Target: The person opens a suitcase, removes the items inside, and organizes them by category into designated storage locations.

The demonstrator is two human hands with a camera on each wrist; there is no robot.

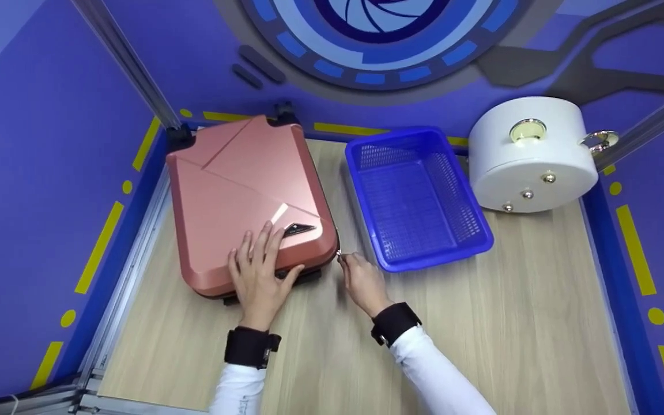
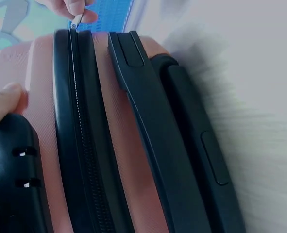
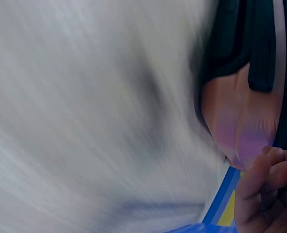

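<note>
Rose-pink hard shell, one suitcase (image 1: 240, 196): laid flat on the wood-grain table (image 1: 510, 323), ahead of me and left of centre, long axis running away from me and a little leftward, black wheels (image 1: 179, 137) at the far end, near end under my hands. Left hand (image 1: 260, 282), one: fingers straight and somewhat spread, resting on the near part of the lid beside the dark badge (image 1: 299, 230); thumb apart, over the near edge, close by a black lock-like fitting (image 2: 19, 165). Right hand (image 1: 365, 282), one: finger and thumb pinching a small metal zip pull (image 1: 339, 252) at the suitcase's near right corner. Zip track (image 2: 80, 121), one: in the left-wrist view it runs from that pull along the near side, beside the black carry handle (image 2: 143, 107); whether its teeth are parted I cannot tell. Governing relation, in my judgement: the pull sits where near side meets long right side, my right hand upon it, my left farther along to the left. Blue basket (image 1: 436, 260), one: just right of the suitcase, beyond my right hand. White drum-shaped case (image 1: 516, 161), one: farther right, gold-toned fittings.
</note>
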